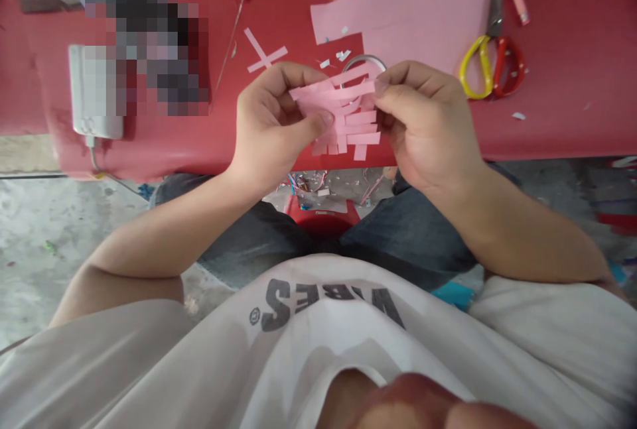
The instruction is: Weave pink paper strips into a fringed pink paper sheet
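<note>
Between my two hands, above the table's near edge, is a piece of pink paper [331, 101] cut into strips, some of them crossing over each other. My left hand [279, 121] pinches its left side, thumb on top and fingers behind. At the upper right, my right hand [423, 111] pinches the end of one strip between thumb and forefinger. Just behind the paper, a grey ring [365, 58] shows in part; whether a hand touches it I cannot tell. Two crossed pink strips [266, 54] lie on the table beyond my left hand.
Scissors [492, 64] with yellow and red handles lie right of my right hand. Pink sheets [423, 18] lie on the red table [562, 117]. A white power bank [94, 91] with a cable is at the left. Paper scraps litter the table and floor.
</note>
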Action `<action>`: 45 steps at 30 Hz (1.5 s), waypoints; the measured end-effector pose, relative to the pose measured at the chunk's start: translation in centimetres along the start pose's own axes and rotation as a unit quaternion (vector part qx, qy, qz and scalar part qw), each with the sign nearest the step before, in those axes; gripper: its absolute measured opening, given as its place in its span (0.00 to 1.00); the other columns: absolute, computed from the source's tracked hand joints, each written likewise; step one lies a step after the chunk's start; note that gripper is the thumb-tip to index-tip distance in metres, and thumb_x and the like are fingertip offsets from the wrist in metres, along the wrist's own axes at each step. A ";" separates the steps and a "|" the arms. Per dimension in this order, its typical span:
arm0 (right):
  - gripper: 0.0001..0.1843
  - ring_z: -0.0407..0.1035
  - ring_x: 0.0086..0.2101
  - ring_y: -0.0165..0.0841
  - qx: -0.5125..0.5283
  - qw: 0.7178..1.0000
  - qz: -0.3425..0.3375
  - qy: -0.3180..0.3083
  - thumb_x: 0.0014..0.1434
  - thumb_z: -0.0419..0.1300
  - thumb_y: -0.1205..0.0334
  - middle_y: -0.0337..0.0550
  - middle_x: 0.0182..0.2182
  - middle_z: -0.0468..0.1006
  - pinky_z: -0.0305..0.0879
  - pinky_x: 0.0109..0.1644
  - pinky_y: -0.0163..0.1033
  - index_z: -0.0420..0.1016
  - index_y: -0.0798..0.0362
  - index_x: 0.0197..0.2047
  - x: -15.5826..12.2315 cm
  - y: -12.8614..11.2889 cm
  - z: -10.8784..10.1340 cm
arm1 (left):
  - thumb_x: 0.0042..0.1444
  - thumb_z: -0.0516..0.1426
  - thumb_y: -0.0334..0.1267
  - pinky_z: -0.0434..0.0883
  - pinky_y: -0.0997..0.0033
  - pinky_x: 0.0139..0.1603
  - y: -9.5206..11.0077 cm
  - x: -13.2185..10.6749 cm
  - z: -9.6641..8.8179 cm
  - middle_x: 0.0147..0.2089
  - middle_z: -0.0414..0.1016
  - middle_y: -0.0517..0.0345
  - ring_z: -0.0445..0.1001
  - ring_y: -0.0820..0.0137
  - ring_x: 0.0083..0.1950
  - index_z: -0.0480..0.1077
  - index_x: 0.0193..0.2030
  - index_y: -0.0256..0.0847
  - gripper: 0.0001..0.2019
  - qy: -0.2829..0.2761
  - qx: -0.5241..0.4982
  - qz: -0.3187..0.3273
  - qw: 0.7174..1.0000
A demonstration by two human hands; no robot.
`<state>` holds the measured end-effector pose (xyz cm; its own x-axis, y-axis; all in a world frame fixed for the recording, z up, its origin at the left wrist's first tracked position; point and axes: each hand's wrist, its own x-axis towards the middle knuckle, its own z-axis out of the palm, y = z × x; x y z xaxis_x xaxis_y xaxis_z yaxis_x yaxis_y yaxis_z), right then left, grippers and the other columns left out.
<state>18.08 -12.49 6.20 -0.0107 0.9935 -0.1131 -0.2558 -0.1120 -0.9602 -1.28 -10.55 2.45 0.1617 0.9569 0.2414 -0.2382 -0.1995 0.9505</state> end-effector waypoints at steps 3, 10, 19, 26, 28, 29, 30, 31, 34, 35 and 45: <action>0.08 0.66 0.27 0.30 0.008 1.000 0.003 -0.010 0.57 0.71 0.62 0.35 0.26 0.73 0.66 0.34 0.39 0.77 0.47 0.28 -0.3 -0.2 0.2 | 0.53 0.73 0.46 0.71 0.67 0.20 0.5 -0.3 0.5 0.34 0.80 0.61 0.71 0.74 0.24 0.77 0.43 0.48 0.15 -0.012 -0.023 -0.022 0.999; 0.10 0.62 0.27 0.31 -0.009 1.000 0.002 0.010 0.56 0.72 0.57 0.36 0.26 0.69 0.66 0.34 0.42 0.76 0.46 0.27 -1.0 -0.7 0.5 | 0.52 0.73 0.51 0.73 0.68 0.25 1.1 -0.8 1.0 0.33 0.78 0.62 0.73 0.73 0.27 0.72 0.39 0.46 0.19 0.006 0.011 -0.080 0.997; 0.09 0.59 0.26 0.31 -0.015 1.000 -0.017 0.013 0.57 0.72 0.63 0.37 0.26 0.68 0.57 0.30 0.42 0.77 0.47 0.28 -1.2 -1.1 0.7 | 0.54 0.72 0.55 0.75 0.73 0.29 0.8 -0.9 0.9 0.33 0.77 0.65 0.79 0.74 0.32 0.77 0.38 0.45 0.17 -0.016 0.012 -0.083 0.996; 0.15 0.61 0.25 0.29 -0.008 1.000 -0.014 0.020 0.54 0.77 0.56 0.36 0.24 0.69 0.57 0.28 0.40 0.76 0.48 0.27 -1.7 -1.7 1.2 | 0.58 0.68 0.56 0.82 0.69 0.33 1.4 -1.3 1.2 0.35 0.78 0.68 0.84 0.70 0.35 0.78 0.39 0.47 0.15 -0.036 0.026 -0.087 0.995; 0.15 0.61 0.25 0.29 -0.014 1.000 -0.011 0.024 0.54 0.77 0.53 0.35 0.25 0.70 0.58 0.26 0.40 0.76 0.47 0.28 -1.7 -1.6 1.3 | 0.59 0.68 0.55 0.82 0.70 0.32 1.6 -1.4 1.3 0.35 0.77 0.68 0.84 0.71 0.35 0.77 0.39 0.47 0.15 -0.031 0.034 -0.090 0.995; 0.15 0.61 0.24 0.28 -0.015 0.999 -0.011 0.026 0.55 0.77 0.53 0.35 0.25 0.70 0.58 0.25 0.40 0.76 0.47 0.28 -1.7 -1.5 1.3 | 0.59 0.68 0.55 0.81 0.71 0.30 1.8 -1.4 1.3 0.34 0.77 0.68 0.84 0.71 0.34 0.77 0.39 0.47 0.15 -0.029 0.037 -0.090 0.995; 0.15 0.61 0.24 0.29 -0.015 0.999 -0.013 0.028 0.54 0.77 0.53 0.35 0.24 0.70 0.59 0.25 0.40 0.76 0.47 0.28 -1.6 -1.3 1.3 | 0.59 0.68 0.55 0.80 0.72 0.28 1.9 -1.4 1.3 0.33 0.76 0.68 0.83 0.72 0.33 0.76 0.39 0.47 0.15 -0.028 0.041 -0.092 0.995; 0.15 0.60 0.23 0.29 -0.014 0.999 -0.018 0.032 0.54 0.77 0.53 0.34 0.24 0.70 0.60 0.25 0.40 0.76 0.47 0.28 -1.6 -1.1 1.3 | 0.59 0.68 0.54 0.78 0.73 0.27 2.0 -1.4 1.3 0.32 0.76 0.68 0.83 0.72 0.32 0.76 0.39 0.47 0.15 -0.030 0.044 -0.095 0.994; 0.16 0.62 0.24 0.30 -0.009 0.999 -0.022 0.041 0.53 0.78 0.55 0.35 0.23 0.70 0.62 0.28 0.40 0.75 0.48 0.27 -1.4 -0.7 1.3 | 0.61 0.67 0.53 0.76 0.74 0.24 2.3 -1.3 1.4 0.31 0.74 0.67 0.81 0.73 0.30 0.76 0.40 0.47 0.14 -0.038 0.043 -0.113 0.992; 0.16 0.63 0.25 0.30 -0.010 0.999 -0.021 0.039 0.53 0.78 0.54 0.35 0.24 0.70 0.63 0.29 0.40 0.75 0.48 0.27 -1.4 -0.6 1.2 | 0.61 0.68 0.52 0.76 0.74 0.23 2.3 -1.3 1.4 0.31 0.75 0.67 0.81 0.73 0.29 0.76 0.40 0.47 0.13 -0.039 0.037 -0.119 0.991; 0.17 0.71 0.35 0.33 -0.136 0.983 -0.115 0.033 0.56 0.75 0.44 0.38 0.32 0.76 0.71 0.38 0.40 0.77 0.45 0.31 -1.5 -0.6 0.9 | 0.60 0.69 0.46 0.72 0.74 0.24 1.9 -1.1 1.2 0.29 0.72 0.64 0.77 0.74 0.28 0.75 0.36 0.45 0.11 -0.020 0.030 -0.141 0.989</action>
<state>17.34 -13.90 7.16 0.0819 0.9909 0.1069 0.0244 0.1053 -0.9941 -0.75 -12.22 4.27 0.2506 0.9677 -0.0283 -0.1207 0.0603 0.9909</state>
